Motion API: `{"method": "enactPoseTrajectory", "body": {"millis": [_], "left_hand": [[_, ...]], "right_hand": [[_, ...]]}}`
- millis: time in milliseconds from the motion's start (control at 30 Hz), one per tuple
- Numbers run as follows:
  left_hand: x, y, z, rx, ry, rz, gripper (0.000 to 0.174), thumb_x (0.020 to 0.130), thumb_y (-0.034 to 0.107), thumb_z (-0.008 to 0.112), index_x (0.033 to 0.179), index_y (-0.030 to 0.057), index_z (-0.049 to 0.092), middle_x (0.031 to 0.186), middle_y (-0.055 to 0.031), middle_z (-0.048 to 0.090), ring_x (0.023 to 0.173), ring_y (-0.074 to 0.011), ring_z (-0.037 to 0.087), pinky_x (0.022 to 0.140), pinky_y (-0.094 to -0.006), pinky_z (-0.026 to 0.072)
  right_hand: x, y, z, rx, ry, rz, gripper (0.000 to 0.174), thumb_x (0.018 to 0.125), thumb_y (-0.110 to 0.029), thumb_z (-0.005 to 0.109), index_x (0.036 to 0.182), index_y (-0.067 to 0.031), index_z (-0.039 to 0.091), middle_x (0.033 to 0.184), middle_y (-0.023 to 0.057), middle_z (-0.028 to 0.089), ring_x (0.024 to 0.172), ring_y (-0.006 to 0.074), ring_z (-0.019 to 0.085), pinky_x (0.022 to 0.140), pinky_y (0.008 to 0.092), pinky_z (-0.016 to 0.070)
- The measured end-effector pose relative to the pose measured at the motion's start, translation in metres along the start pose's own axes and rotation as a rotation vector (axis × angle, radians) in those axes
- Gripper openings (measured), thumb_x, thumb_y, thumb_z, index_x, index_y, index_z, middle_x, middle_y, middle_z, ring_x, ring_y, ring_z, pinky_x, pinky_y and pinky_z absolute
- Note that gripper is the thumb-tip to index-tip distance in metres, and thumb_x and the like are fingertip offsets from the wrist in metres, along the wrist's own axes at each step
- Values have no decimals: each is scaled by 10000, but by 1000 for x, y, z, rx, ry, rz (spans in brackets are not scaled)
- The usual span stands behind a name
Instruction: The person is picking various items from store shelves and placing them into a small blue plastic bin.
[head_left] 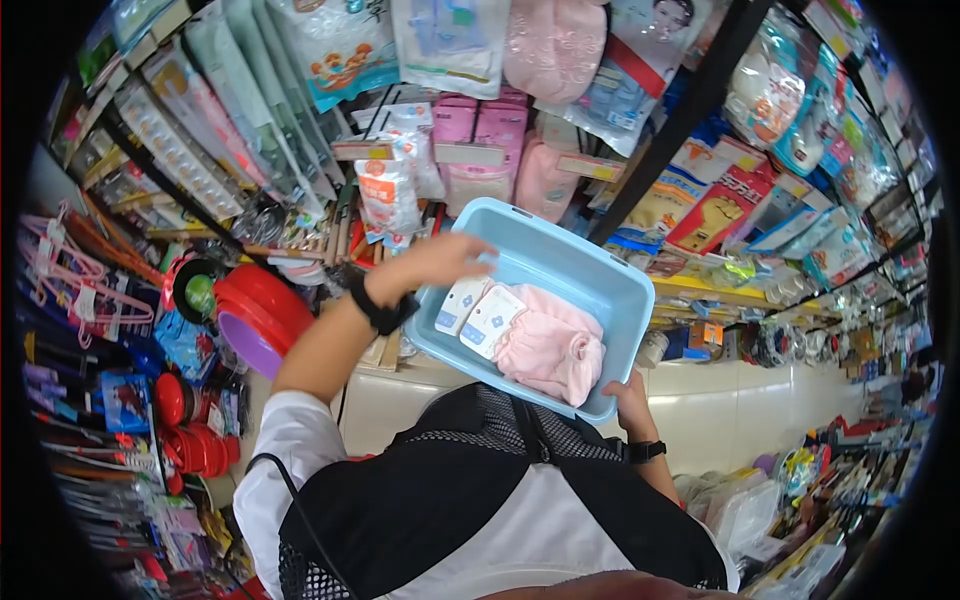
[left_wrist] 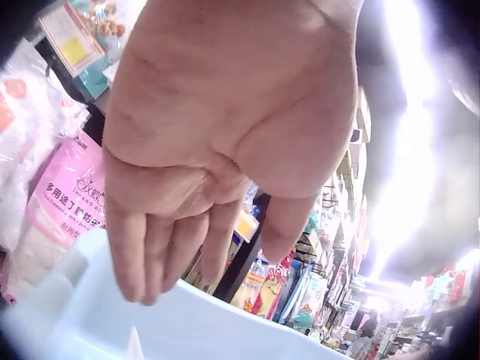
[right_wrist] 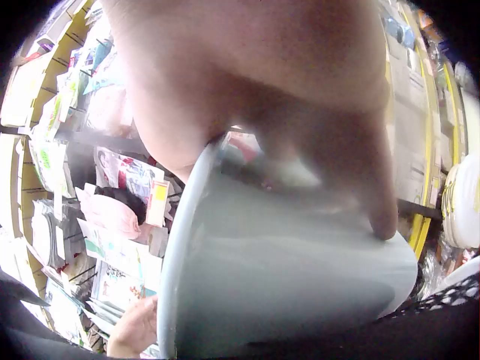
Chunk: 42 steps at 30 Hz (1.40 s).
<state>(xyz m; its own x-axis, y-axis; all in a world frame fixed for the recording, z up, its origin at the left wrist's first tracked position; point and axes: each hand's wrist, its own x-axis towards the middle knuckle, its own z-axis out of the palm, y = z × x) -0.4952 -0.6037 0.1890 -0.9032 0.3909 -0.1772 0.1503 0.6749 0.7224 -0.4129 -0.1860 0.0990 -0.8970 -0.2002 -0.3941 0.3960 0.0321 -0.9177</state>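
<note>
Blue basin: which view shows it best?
Head: most of the blue basin is in frame, interior included. Left wrist catches part of its wall, beyond the left hand; right wrist, one side and an edge, gripped by the right hand.

The right hand [right_wrist: 262,75] grips a pale blue basin [right_wrist: 277,277], packaged goods [right_wrist: 120,251] beyond.

L-wrist cam: I get blown-out ceiling light [left_wrist: 411,127] past L fingers [left_wrist: 129,266], blurry plastic tub [left_wrist: 217,326] below 'em; head cam's edges fisheye-warped.
</note>
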Motion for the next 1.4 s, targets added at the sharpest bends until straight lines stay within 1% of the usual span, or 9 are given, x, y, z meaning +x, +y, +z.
{"method": "enactPoseTrajectory", "body": {"millis": [33, 267, 333, 467, 500, 867, 1167, 1267, 1400], "left_hand": [[32, -12, -14, -132, 56, 142, 418, 919, 296, 631, 1186, -25, 622, 1050, -166, 695, 982, -188, 647, 873, -318, 504], [222, -40, 8, -202, 558, 264, 612, 756, 219, 707, 1260, -65, 505, 1150, -292, 599, 1061, -364, 607, 900, -424, 476], [252, -25, 14, 300, 1095, 421, 730, 713, 174, 731, 1305, -81, 388, 1156, -334, 535, 1090, -447, 537, 941, -474, 435], [327, -44, 1, -260, 1167, 256, 670, 690, 129, 729, 1252, -48, 410, 1161, -348, 501, 1052, -513, 499, 919, -519, 421], [315, -30, -2, -42, 1213, 257, 673, 701, 154, 729, 1266, -30, 412, 1184, -343, 491, 1035, -519, 499, 913, -521, 422], [293, 27, 17, -199, 1388, -22, 629, 782, 151, 721, 1317, -13, 437, 1243, -272, 494, 1133, -401, 514, 951, -423, 448], [298, -40, 2, -307, 687, -66, 399, 854, 127, 642, 1217, -6, 544, 1138, -200, 608, 1015, -305, 601, 860, -425, 501], [321, -110, 38, -692, 765, -116, 225, 909, 64, 549, 1111, 3, 627, 1049, -118, 666, 937, -207, 622, 821, -363, 519], [230, 14, 58, -994, 831, -99, 181, 888, 26, 583, 1047, 0, 663, 913, -49, 683, 850, -164, 628, 825, -340, 517]], "right_hand": [[-4, 2, -3, 1, 27, -5, 525, 631, 47, 551, 1156, 51, 572, 1010, 112, 659, 910, 216, 629, 806, 309, 495], [-20, -3, -23, -73, 160, -18, 515, 632, 20, 552, 1145, 56, 571, 990, 112, 657, 874, 213, 632, 775, 310, 499], [-27, -4, -28, -35, 206, -37, 509, 630, 4, 552, 1136, 56, 576, 968, 111, 657, 859, 214, 630, 758, 312, 499], [-38, -3, -52, -96, 303, 19, 510, 623, -4, 554, 1126, 69, 582, 932, 113, 657, 826, 220, 630, 737, 319, 501], [-39, -2, -60, -106, 306, 11, 510, 623, -4, 554, 1126, 69, 582, 932, 113, 657, 826, 220, 630, 737, 319, 501], [-16, -19, -140, -103, 222, -3, 473, 635, 10, 558, 1103, 73, 583, 911, 108, 656, 809, 210, 634, 713, 309, 506], [18, -35, -193, -138, 85, -43, 483, 635, 22, 551, 1115, 64, 584, 938, 108, 662, 828, 213, 635, 735, 307, 502], [31, -34, -203, -158, 23, -30, 483, 637, 27, 554, 1118, 63, 584, 940, 113, 666, 829, 216, 637, 733, 306, 503], [56, -32, -213, -211, -71, -1, 458, 646, 38, 561, 1101, 62, 595, 940, 117, 673, 818, 208, 640, 721, 307, 505]]}}
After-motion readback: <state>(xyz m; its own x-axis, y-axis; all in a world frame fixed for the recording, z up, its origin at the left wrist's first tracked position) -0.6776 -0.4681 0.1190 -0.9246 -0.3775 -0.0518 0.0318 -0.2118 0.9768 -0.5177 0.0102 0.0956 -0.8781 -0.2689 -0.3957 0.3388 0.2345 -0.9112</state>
